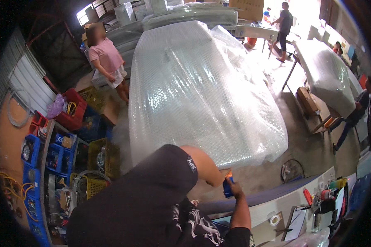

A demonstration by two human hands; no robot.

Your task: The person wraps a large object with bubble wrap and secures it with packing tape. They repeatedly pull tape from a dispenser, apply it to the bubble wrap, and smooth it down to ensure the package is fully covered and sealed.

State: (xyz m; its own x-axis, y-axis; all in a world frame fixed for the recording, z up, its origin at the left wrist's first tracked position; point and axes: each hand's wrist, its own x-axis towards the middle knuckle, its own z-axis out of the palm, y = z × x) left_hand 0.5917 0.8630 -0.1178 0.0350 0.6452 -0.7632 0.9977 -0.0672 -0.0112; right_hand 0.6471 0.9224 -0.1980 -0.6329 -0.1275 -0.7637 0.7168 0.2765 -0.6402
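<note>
A large item wrapped in clear bubble wrap (193,99) stands in front of me and fills the middle of the view. At its near edge, my right hand (235,189) is closed around a small blue and orange object (228,186), whose kind I cannot make out. My left arm, in a black sleeve, reaches across, and my left hand (223,173) is beside the orange end of that object. The fingers of that hand are hidden, so whether it touches the object is unclear.
Blue parts bins (31,148) and yellow crates (98,158) stand left. A person in pink (105,57) is at far left. Right are a wrapped piece on a stand (325,74) and another person (360,103). Tape (275,219) and a clipboard (296,222) lie on the near-right bench.
</note>
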